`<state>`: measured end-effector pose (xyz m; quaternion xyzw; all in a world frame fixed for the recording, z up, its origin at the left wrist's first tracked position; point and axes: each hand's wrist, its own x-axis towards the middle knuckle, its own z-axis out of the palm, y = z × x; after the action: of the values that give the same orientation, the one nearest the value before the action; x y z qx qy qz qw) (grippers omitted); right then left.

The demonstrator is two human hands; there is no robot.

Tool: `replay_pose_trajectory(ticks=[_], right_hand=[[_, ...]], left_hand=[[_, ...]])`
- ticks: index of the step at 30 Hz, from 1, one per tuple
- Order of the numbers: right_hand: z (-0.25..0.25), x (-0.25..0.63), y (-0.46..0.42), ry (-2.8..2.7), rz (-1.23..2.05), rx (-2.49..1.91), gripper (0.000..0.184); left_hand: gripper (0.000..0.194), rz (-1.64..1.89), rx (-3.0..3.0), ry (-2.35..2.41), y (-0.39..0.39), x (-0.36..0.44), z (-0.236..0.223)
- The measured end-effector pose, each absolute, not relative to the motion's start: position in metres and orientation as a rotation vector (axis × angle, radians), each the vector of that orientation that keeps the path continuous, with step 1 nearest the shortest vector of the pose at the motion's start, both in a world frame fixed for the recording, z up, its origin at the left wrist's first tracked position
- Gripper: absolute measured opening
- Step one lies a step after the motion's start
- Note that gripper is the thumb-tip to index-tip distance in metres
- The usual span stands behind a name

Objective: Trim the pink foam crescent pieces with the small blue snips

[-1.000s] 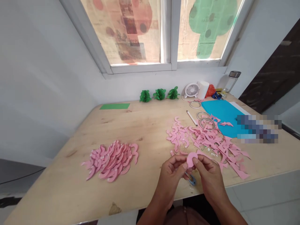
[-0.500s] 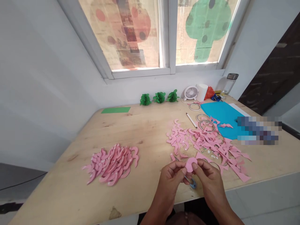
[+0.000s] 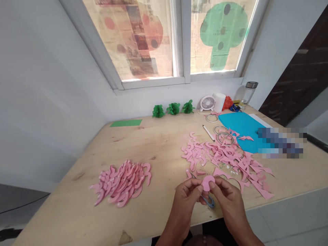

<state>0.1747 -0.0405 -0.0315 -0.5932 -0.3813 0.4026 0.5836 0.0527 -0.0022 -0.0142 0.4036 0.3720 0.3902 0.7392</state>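
Observation:
Between my two hands is a round pink paper piece (image 3: 208, 183). My left hand (image 3: 188, 193) pinches its left edge between thumb and fingers, and my right hand (image 3: 227, 194) grips its right edge the same way. Below the hands, partly hidden by them, show the blue-grey handles of scissors (image 3: 211, 203); whether they rest on the table or touch my fingers I cannot tell. Pink paper offcuts (image 3: 241, 159) lie just beyond my hands. Farther left is a heap of curved pink paper strips (image 3: 125, 184).
Small curled pink scraps (image 3: 193, 152) lie mid-table near a white pen (image 3: 208, 133) and tape rings (image 3: 224, 138). Blue paper sheets (image 3: 241, 126) lie at right. Along the wall stand green paper shapes (image 3: 173, 108), a small fan (image 3: 207, 102) and a glass bottle (image 3: 248, 95).
The view has tilted slightly, so the table items sit a little lower. Both hands keep hold of the pink paper circle, with hardly any movement.

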Motion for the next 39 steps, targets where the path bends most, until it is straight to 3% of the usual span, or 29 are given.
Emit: replay_pose_trajectory(ticks=[39], right_hand=[[-0.0237,0.1790,-0.0429,-0.891,0.929,-1.360,0.017]], left_hand=[[0.015,0.934,0.897,0.854,0.0044,0.0515,-0.0116]])
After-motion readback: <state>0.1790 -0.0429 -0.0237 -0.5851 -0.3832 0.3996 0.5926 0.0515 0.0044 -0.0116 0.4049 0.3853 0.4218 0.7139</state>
